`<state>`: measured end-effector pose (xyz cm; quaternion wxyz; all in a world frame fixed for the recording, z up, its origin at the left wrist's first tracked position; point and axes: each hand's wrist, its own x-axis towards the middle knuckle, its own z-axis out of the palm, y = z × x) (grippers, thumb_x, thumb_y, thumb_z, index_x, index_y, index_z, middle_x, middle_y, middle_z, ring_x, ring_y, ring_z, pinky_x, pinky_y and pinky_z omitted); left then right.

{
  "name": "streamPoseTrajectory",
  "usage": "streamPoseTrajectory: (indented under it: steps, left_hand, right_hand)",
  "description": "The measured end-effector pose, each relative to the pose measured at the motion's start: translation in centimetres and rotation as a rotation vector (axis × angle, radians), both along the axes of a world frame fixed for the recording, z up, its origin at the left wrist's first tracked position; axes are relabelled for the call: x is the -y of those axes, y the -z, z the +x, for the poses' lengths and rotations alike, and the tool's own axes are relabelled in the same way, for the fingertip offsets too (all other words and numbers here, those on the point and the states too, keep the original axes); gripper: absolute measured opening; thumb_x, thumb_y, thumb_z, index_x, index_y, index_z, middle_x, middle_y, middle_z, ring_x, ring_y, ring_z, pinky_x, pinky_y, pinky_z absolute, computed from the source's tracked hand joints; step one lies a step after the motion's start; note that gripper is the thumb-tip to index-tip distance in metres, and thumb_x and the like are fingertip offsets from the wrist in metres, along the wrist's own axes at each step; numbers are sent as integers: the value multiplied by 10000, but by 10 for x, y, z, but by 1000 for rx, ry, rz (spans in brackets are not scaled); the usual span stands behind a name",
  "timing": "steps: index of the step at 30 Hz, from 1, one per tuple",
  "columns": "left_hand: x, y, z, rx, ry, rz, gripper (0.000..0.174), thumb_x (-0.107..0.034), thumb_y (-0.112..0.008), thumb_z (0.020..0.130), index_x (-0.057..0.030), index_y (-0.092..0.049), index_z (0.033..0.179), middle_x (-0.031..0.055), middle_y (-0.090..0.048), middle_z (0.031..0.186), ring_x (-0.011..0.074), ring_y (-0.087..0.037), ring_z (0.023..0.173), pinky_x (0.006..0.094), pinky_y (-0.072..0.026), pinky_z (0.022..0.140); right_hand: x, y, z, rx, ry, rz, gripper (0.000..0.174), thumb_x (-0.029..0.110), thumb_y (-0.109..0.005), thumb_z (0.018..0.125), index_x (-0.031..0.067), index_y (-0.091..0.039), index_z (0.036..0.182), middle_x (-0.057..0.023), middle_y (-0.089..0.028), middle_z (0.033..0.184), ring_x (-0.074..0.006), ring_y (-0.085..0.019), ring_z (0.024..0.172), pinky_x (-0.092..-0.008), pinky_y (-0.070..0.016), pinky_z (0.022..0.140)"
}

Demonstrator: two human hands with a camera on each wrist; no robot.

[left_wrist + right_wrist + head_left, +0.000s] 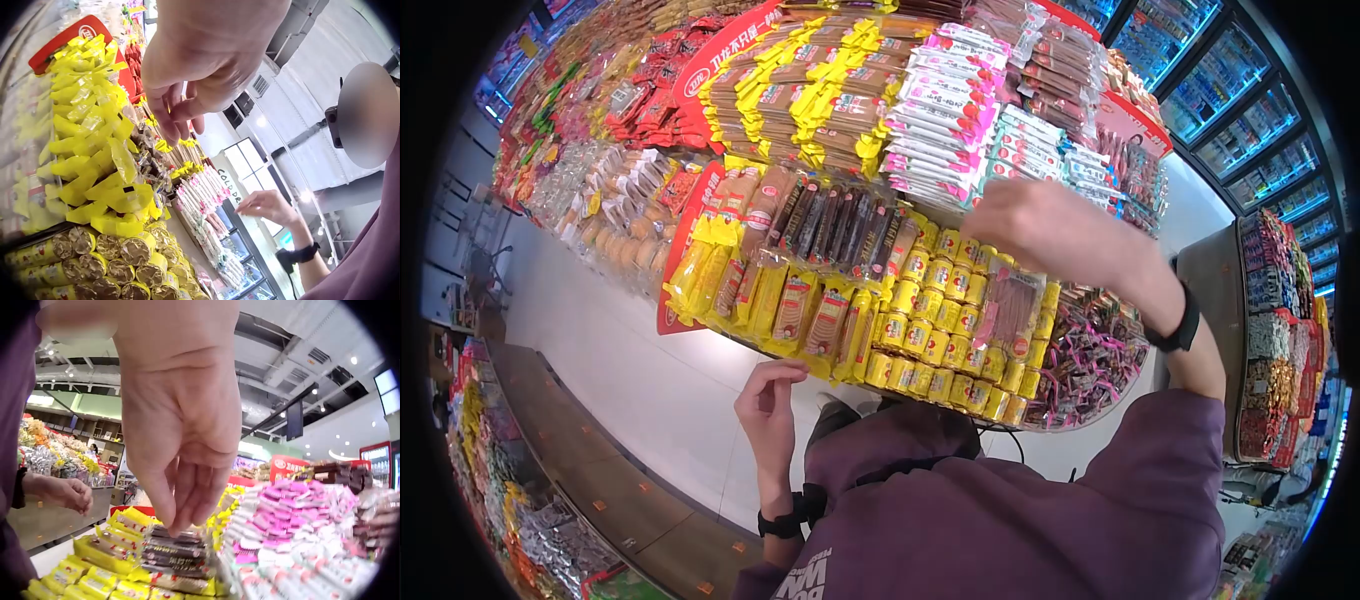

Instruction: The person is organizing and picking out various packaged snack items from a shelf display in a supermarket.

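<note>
My right hand [1025,222] hovers over the candy display, its fingers pointing down and nothing between them. In the head view it is above the border between the small yellow-wrapped rolls [935,310] and the mint-and-white packets [1025,140]. The right wrist view shows its fingertips overlapping the dark-wrapped bars [176,553], with pink-and-white packets [300,509] to the right. Low at the display's front left, my left hand [768,405] hangs loosely curled and holds nothing. Nearest to it lie long yellow snack packets [800,315].
A clear wrapped pack [1008,310] lies on the yellow rolls, beside pink-and-dark twisted candies [1095,360]. Red sign boards [730,55] edge the display. Another candy counter [570,440] stands at the left, and glass-door coolers [1230,90] line the back right.
</note>
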<state>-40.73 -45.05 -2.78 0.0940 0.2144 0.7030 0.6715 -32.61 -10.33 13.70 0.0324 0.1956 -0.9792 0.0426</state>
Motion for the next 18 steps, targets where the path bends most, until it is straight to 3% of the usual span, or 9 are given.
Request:
streamPoseTrajectory:
  steps: [2,5,8,11,12,15,18]
  left_hand:
    - [2,2,5,-4,-4,-11,118,94,-536,931,33,-637,930,118,-673,969,176,-670,874,289,-535,814]
    - [0,0,12,44,16,8,110,85,-547,930,26,-639,922,108,-675,970,166,-664,867,286,-524,812]
    - [2,0,23,98,54,20,105,79,-555,927,22,-643,925,106,-676,968,162,-661,869,286,-522,814]
    - [3,2,26,92,96,43,99,76,-558,924,26,-643,930,107,-675,967,163,-661,873,288,-523,819]
    - [5,3,27,79,104,54,96,74,-559,922,28,-643,930,109,-676,967,163,-662,873,288,-523,821]
    - [14,-2,33,58,102,89,94,72,-562,914,30,-644,932,110,-677,965,161,-662,875,286,-523,827]
    - [27,-6,40,32,71,118,100,75,-561,905,30,-646,933,107,-678,962,159,-663,874,286,-523,828]
  right_hand:
    - [9,31,26,278,182,-59,290,-30,-670,722,21,-622,1004,-163,-630,950,-328,-638,948,-425,-526,812]
    - [-7,92,50,223,95,38,388,25,-737,688,48,-609,1054,-126,-603,1041,-288,-563,1104,-413,-466,941]
    - [-7,118,58,278,70,15,485,99,-794,646,72,-600,1089,-69,-579,1074,-260,-479,1176,-411,-388,1020]
    - [-5,127,57,158,42,236,536,163,-828,612,81,-600,1090,-36,-568,1067,-255,-468,1154,-403,-382,1010]
    - [-3,126,54,235,55,303,562,208,-846,579,96,-601,1072,-38,-566,1090,-249,-456,1162,-389,-380,997]
    - [-6,126,51,173,-5,279,554,232,-856,583,95,-595,1052,-56,-613,1014,-253,-518,1116,-391,-374,992]
    - [-14,131,52,283,7,202,521,254,-851,615,85,-590,1033,-75,-650,887,-270,-605,999,-401,-403,954]
